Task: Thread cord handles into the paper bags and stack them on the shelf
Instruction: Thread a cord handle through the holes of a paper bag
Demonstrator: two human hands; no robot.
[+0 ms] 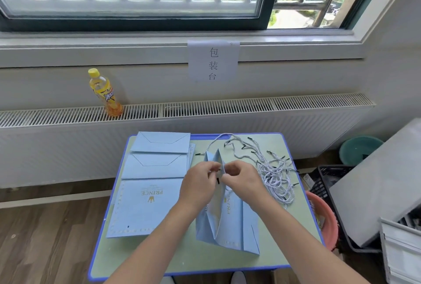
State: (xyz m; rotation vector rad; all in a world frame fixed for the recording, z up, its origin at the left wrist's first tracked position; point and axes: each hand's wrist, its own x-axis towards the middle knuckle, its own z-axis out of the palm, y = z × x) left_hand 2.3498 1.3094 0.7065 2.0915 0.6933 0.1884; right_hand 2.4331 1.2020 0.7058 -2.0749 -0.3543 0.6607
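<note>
On the small green table (136,258) with its blue rim, a light-blue paper bag (230,220) stands part-opened, its mouth turned away from the person. Both hands meet at that mouth: the left hand (198,187) pinches the bag's edge, and the right hand (245,180) pinches a black-tipped cord end against it. Left of them a stack of flat bags (148,183) lies printed "PRINCE". Farther right a tangle of grey cord handles (273,169) sprawls. Beyond, a yellow drink bottle (103,93) stands on the radiator grille (227,107) beneath a paper sign (213,61).
</note>
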